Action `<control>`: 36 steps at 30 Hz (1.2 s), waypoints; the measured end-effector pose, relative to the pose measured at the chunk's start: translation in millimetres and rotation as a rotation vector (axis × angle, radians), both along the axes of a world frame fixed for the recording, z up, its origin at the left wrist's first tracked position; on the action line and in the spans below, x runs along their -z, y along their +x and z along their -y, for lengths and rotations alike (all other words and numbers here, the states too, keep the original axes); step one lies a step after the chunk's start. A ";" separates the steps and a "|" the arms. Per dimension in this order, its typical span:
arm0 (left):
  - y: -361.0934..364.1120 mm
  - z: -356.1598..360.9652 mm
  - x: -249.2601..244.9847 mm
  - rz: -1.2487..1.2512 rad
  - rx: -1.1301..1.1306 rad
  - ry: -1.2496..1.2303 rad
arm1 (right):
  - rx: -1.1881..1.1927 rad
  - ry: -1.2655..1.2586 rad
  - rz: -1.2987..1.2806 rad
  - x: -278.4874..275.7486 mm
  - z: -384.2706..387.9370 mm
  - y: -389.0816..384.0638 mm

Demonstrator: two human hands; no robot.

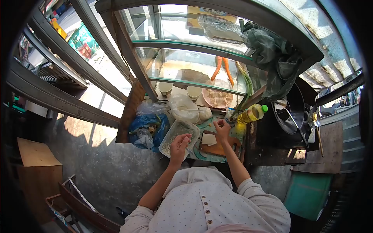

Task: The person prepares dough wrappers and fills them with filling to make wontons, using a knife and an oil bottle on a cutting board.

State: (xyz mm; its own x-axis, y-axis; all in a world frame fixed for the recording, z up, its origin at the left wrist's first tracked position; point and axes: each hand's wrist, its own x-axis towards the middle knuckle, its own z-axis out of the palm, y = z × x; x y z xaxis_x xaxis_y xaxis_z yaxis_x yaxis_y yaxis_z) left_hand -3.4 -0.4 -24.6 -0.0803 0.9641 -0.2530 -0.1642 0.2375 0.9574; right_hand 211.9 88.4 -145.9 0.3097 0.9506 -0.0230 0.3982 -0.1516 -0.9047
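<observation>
My left hand (180, 146) is held over the lower right part of a clear plastic tub (169, 138), its fingers slightly bent and apart. What lies in the tub is pale and hard to make out. Above the top edge of a brown cutting board (217, 148), my right hand (222, 128) has its fingertips pressed together; anything between them is too small to tell. Pale square sheets (209, 139) lie on the board's left part. A white plastic bag (184, 108) rests behind the tub.
Blue plastic bag (147, 128) at the left; two cups (165, 89), a pink plate (218, 95) and carrots (222, 70) by the glass cabinet. A green-capped yellow oil bottle (252, 113) stands right of my right hand, and a dark wok (288, 112) sits farther right.
</observation>
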 end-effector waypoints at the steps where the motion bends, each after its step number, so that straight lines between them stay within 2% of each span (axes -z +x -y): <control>1: 1.1 0.4 -0.3 0.004 0.004 0.000 | -0.029 -0.039 -0.012 7.5 8.3 1.9; 4: 3.8 3.3 -4.3 0.035 0.019 -0.004 | -0.220 -0.264 0.110 -3.7 35.5 2.7; 7: 3.7 8.2 -0.2 0.021 0.035 0.007 | -0.287 0.120 0.585 12.1 56.3 3.6; 10: 3.5 12.6 1.0 0.017 0.033 -0.003 | -0.309 -0.012 0.656 11.3 65.3 0.7; 25: 3.7 25.2 3.6 0.036 0.030 -0.001 | -0.329 0.051 0.567 16.4 64.8 3.9; 36: 5.7 23.1 3.0 0.034 0.033 -0.019 | -0.382 -0.035 0.367 19.4 54.3 14.4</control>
State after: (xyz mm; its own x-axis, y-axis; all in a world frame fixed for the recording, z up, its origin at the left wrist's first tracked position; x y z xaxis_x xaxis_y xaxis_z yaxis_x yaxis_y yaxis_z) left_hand 2.4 -23.5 -27.6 -0.0395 0.9612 -0.2729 -0.1881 0.2611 0.9468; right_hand 226.3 34.1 -165.3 -0.0648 0.9978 -0.0120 0.7202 0.0384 -0.6926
